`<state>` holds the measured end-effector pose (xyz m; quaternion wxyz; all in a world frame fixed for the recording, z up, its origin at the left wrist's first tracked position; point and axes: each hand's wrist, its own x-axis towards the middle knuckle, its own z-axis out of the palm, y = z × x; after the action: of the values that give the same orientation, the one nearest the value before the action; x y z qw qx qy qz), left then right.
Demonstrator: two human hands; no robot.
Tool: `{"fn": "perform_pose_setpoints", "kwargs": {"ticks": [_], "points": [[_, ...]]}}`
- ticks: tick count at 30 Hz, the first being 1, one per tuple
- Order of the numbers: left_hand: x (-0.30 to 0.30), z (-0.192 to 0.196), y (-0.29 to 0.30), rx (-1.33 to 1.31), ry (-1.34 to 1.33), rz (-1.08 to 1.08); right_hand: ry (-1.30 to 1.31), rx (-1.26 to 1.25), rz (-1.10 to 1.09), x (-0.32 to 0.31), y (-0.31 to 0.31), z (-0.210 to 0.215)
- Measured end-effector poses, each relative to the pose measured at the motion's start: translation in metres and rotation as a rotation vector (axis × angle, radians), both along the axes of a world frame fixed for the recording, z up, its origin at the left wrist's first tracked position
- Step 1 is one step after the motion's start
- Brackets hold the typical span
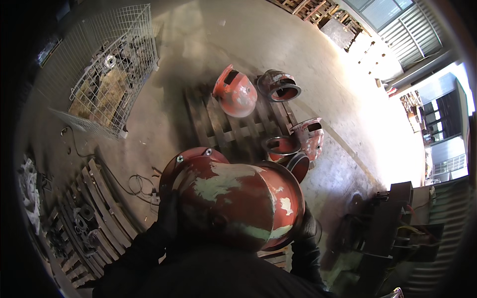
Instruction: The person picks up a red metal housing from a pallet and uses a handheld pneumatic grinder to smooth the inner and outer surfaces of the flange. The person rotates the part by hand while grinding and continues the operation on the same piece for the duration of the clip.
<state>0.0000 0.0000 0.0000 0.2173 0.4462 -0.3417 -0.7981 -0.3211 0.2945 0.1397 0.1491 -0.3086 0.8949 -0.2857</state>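
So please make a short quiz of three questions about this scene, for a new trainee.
1. True or false: both hands, the left hand and the right hand, are on the big red housing.
2. Where do the other red housings lie? A) in the wire cage B) on the wooden pallet
3. Which colour are the gloves?

Key: 1 true. 2 B, the wooden pallet; the wire cage holds other parts. 3 black.

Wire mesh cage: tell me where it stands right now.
In the head view the wire mesh cage stands on the floor at upper left, left of the wooden pallet that carries the red shells.
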Motion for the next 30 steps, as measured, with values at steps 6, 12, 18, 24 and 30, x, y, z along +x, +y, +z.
{"fn": "perform_pose_setpoints", "kwargs": {"ticks": [6,12,18,24,30], "points": [[0.0,0.004,-0.009,-0.023,-0.03,-0.025,0.153,0.005,-0.006,0.012,0.003,-0.001],[-0.017,0.001,-0.052,0.02,-0.091,-0.11,0.024,-0.051,-0.139,0.015,-0.023,-0.026],[-0.082,0.02,-0.168,-0.058,0.155,-0.303,-0.059,0.103,-0.295,0.023,-0.095,-0.027],[-0.139,0.038,-0.266,-0.051,0.272,-0.43,-0.038,0.022,-0.362,0.024,-0.167,-0.03],[-0.161,0.024,-0.299,-0.06,0.162,-0.424,-0.053,-0.177,-0.465,0.03,-0.204,-0.027]]}}
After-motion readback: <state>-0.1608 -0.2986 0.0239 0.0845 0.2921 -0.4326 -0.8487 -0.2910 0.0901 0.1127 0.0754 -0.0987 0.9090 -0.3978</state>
